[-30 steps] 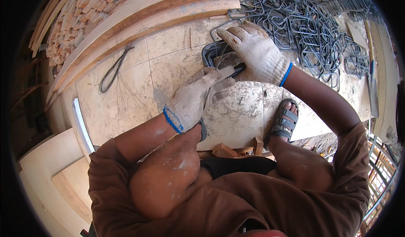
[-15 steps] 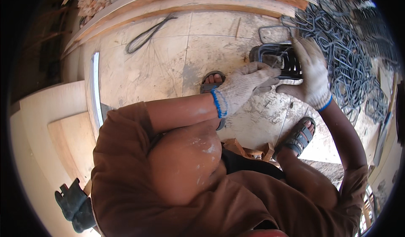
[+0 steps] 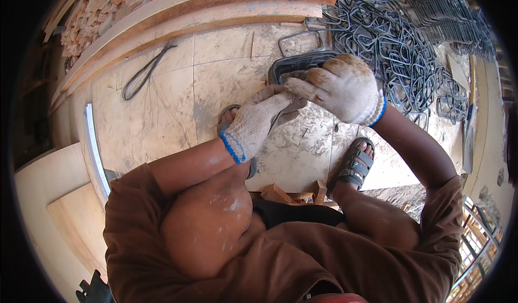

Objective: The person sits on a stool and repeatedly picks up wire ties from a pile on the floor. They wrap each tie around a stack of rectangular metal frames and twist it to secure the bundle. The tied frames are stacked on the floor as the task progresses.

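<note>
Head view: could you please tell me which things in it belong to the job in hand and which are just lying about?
Seemingly in use:
stack of dark metal frames
left hand, gloved, close by
right hand, gloved, partly covering the stack

Seemingly lying about:
heap of metal loops, possibly stock
looped wire, possibly spare
timber beams
wood offcuts

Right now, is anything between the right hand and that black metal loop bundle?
Nothing that I can see: the right hand covers part of the black metal loop bundle. The left hand is close beside the right one.
</note>
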`<state>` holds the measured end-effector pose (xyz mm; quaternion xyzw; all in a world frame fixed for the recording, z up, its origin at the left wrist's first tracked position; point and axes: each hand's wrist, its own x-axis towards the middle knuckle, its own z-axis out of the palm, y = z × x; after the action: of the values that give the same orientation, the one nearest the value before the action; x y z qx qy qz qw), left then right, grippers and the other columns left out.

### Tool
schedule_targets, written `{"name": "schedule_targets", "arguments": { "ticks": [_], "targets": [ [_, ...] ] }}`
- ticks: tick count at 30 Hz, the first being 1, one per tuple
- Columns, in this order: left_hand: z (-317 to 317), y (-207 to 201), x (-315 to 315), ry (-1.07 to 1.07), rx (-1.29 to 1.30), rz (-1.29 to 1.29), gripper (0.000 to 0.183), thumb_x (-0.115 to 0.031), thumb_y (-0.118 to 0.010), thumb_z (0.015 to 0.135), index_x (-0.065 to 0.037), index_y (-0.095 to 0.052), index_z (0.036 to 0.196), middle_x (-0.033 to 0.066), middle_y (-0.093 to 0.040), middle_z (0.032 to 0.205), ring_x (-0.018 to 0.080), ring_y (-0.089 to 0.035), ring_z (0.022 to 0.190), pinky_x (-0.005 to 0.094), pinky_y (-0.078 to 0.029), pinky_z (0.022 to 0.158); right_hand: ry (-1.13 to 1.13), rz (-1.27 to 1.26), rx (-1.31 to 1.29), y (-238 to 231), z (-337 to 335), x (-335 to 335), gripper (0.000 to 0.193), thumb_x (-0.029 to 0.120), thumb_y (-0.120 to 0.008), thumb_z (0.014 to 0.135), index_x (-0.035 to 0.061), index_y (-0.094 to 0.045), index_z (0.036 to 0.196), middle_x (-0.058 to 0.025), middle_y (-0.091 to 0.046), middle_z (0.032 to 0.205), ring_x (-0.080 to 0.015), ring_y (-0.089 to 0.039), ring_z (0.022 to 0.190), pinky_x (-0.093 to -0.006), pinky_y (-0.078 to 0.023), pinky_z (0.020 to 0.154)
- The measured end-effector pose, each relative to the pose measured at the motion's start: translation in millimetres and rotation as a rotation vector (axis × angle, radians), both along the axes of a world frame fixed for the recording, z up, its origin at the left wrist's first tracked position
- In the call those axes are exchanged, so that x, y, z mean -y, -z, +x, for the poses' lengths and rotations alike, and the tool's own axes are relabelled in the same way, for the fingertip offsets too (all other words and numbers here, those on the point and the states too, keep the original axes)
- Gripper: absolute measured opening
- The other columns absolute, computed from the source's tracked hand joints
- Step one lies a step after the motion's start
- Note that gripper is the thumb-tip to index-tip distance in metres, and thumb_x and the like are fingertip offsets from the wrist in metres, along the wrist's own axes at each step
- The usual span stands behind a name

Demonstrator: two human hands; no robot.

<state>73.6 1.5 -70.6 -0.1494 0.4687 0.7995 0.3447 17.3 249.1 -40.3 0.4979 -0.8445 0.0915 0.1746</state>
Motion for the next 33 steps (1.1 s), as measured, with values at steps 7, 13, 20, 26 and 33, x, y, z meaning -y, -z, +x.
{"name": "schedule_targets", "arguments": {
  "ticks": [7, 13, 20, 26, 33],
  "targets": [
    [3.1, -7.6, 2.4, 0.009, -0.042, -0.034, 0.028, -0.018, -0.055, 0.118, -0.001, -0.061, 0.139, 0.0143, -0.065, 0.147, 0.0281, -0.063, 0.14, 0.0426, -0.049, 0.123, 0.113, 0.003, 0.038, 10.4, -9.1, 16.7, 0.038, 0.027, -0.068, 0.092, 0.0178, -0.076, 0.128, -0.0029, -0.071, 0.103, -0.0258, -0.073, 0.1, -0.0438, -0.059, 0.085],
    [-3.3, 3.3, 7.2, 0.012, -0.159, -0.009, 0.024, -0.016, -0.056, 0.117, -0.002, -0.062, 0.136, 0.0122, -0.066, 0.146, 0.0289, -0.062, 0.143, 0.0457, -0.048, 0.123, 0.192, -0.038, 0.064, 12.8, -7.0, 25.1, 0.032, 0.027, -0.068, 0.093, 0.0161, -0.076, 0.122, -0.0065, -0.072, 0.114, -0.0289, -0.073, 0.107, -0.0464, -0.06, 0.092],
    [-0.2, -0.9, 3.6, 0.037, -0.131, -0.032, 0.022, -0.017, -0.059, 0.116, -0.005, -0.067, 0.133, 0.0098, -0.067, 0.142, 0.0268, -0.063, 0.14, 0.0472, -0.048, 0.123, 0.144, -0.177, 0.269, 20.0, -4.8, 22.4, 0.022, 0.023, -0.072, 0.092, 0.0152, -0.075, 0.113, -0.0099, -0.074, 0.112, -0.0332, -0.074, 0.106, -0.0486, -0.06, 0.09],
    [-0.9, 3.7, 6.0, 0.048, -0.161, -0.058, 0.02, -0.014, -0.06, 0.115, -0.006, -0.068, 0.132, 0.0065, -0.069, 0.139, 0.0267, -0.063, 0.14, 0.0465, -0.05, 0.122, 0.158, -0.393, 0.525, 19.0, 0.8, 24.0, 0.023, 0.019, -0.076, 0.091, 0.0134, -0.076, 0.113, -0.01, -0.076, 0.107, -0.0347, -0.074, 0.104, -0.048, -0.06, 0.089],
    [6.1, 17.9, 8.8, 0.051, -0.201, -0.016, 0.016, -0.012, -0.06, 0.115, -0.01, -0.07, 0.128, 0.0073, -0.067, 0.146, 0.0292, -0.06, 0.145, 0.0467, -0.05, 0.122, 0.274, -0.3, 0.273, 21.7, 0.9, 19.1, 0.024, 0.019, -0.075, 0.092, 0.0114, -0.078, 0.115, -0.0107, -0.075, 0.105, -0.0354, -0.073, 0.101, -0.0467, -0.06, 0.089]
  ]
}}
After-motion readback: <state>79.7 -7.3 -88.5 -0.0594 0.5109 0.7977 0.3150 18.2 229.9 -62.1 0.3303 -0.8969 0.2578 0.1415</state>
